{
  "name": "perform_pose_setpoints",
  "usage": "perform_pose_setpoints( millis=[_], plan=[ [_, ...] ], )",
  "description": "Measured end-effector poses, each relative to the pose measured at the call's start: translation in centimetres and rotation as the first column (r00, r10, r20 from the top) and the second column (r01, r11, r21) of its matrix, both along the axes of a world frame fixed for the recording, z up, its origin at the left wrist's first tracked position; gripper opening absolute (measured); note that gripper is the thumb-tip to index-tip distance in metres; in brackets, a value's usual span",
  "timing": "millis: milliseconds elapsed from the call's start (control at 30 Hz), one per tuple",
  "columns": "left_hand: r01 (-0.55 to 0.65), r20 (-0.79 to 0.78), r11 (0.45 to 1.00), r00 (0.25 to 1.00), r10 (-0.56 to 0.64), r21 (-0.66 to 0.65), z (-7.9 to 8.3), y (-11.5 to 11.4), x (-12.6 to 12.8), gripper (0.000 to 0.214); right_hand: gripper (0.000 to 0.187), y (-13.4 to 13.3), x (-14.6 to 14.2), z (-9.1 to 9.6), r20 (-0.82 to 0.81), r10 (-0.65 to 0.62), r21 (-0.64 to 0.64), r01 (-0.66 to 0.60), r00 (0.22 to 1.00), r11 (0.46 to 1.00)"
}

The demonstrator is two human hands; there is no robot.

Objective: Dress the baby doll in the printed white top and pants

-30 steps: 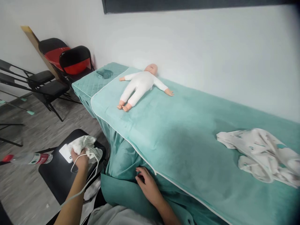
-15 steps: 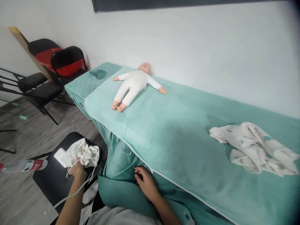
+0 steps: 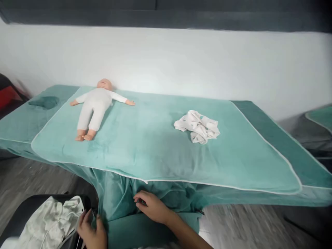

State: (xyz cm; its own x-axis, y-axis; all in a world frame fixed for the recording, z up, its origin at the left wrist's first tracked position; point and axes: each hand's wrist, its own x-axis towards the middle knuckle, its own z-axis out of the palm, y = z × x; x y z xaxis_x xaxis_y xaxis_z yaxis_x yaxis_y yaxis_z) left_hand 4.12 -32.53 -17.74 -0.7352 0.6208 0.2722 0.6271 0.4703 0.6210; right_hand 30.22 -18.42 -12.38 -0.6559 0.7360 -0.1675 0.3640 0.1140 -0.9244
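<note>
My left hand [image 3: 92, 230] is at the lower left, beside the black chair's near edge. Its fingers and thumb are spread, with no object visible between them. Just left of it, a crumpled pale cloth [image 3: 53, 219] lies on the chair, with a thin white cable across it. My right hand [image 3: 153, 206] hovers in front of the bed's draped side, fingers loosely bent and thumb apart, holding nothing visible. On the green bed cover [image 3: 150, 145] a baby doll [image 3: 95, 103] in a white suit lies on its back, arms out. Farther right is a crumpled white patterned garment [image 3: 198, 126].
The black chair [image 3: 23, 209] stands close at the lower left. A face hole [image 3: 45, 102] shows at the bed's left end. Behind the bed runs a white wall [image 3: 155, 58] under a dark panel [image 3: 155, 15]. Part of another green-covered bed [image 3: 321, 117] appears at far right.
My view has turned right, showing the bed's right end. My left hand has come away from the cloth and cable on the chair, and its fingers have spread. The doll and garment lie as before.
</note>
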Motion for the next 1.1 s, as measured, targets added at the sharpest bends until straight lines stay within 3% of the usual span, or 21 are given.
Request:
perform_pose_setpoints(
  millis=[100, 167, 233, 300, 367, 433, 500, 633, 733, 900, 1033, 1100],
  plan=[
    [0.280, 0.049, 0.959, 0.958, -0.281, 0.036, 2.0, 2.6, 2.7, 0.031, 0.011, 0.1, 3.0, 2.1, 0.116, 0.082, 0.019, -0.085, 0.990, 0.996],
    [0.540, 0.165, 0.841, 0.832, -0.529, -0.024, 3.1, 3.8, 4.0, 0.031, 0.024, -0.4, 6.1, 3.1, 0.268, 0.217, 0.001, -0.226, 0.939, 0.974],
    [0.769, 0.281, 0.625, 0.634, -0.721, -0.132, 3.6, 4.0, 4.9, 0.030, 0.036, -1.6, 9.6, 3.6, 0.414, 0.334, -0.057, -0.343, 0.847, 0.938],
    [0.903, 0.338, 0.340, 0.417, -0.844, -0.264, 3.5, 3.2, 5.7, 0.026, 0.040, -3.2, 12.8, 3.5, 0.523, 0.361, -0.108, -0.360, 0.772, 0.927],
    [0.910, 0.360, 0.099, 0.257, -0.897, -0.403, 3.2, 2.3, 6.4, 0.030, 0.032, -5.0, 15.1, 2.8, 0.581, 0.286, -0.071, -0.302, 0.762, 0.951],
    [0.866, 0.381, -0.036, 0.182, -0.907, -0.498, 3.2, 1.9, 7.1, 0.047, 0.028, -6.7, 16.4, 1.6, 0.614, 0.180, 0.010, -0.235, 0.769, 0.972],
    [0.829, 0.395, -0.060, 0.200, -0.897, -0.556, 3.9, 2.4, 8.0, 0.061, 0.044, -8.1, 16.8, 0.2, 0.624, 0.084, 0.089, -0.177, 0.777, 0.980],
    [0.778, 0.384, 0.016, 0.328, -0.863, -0.628, 6.5, 5.0, 9.9, 0.078, 0.072, -9.5, 16.9, -1.3, 0.638, -0.044, 0.124, -0.047, 0.769, 0.991],
    [0.789, 0.430, 0.014, 0.350, -0.832, -0.614, 8.4, 6.6, 11.0, 0.067, 0.068, -8.6, 16.8, 0.3, 0.614, -0.094, 0.048, 0.082, 0.784, 0.996],
    [0.862, 0.576, 0.010, 0.348, -0.740, -0.507, 10.6, 7.6, 10.2, 0.042, 0.014, -5.9, 15.9, 3.6, 0.479, -0.083, -0.099, 0.147, 0.874, 0.984],
    [0.934, 0.725, 0.030, 0.297, -0.621, -0.357, 12.2, 7.8, 8.0, 0.015, 0.042, -5.4, 15.0, 4.2, 0.313, 0.050, -0.345, 0.064, 0.948, 0.936],
    [0.946, 0.776, 0.016, 0.276, -0.568, -0.325, 13.1, 7.7, 6.8, 0.017, 0.051, -5.3, 14.6, 5.0, 0.195, 0.100, -0.473, 0.004, 0.976, 0.881]
  ],
)
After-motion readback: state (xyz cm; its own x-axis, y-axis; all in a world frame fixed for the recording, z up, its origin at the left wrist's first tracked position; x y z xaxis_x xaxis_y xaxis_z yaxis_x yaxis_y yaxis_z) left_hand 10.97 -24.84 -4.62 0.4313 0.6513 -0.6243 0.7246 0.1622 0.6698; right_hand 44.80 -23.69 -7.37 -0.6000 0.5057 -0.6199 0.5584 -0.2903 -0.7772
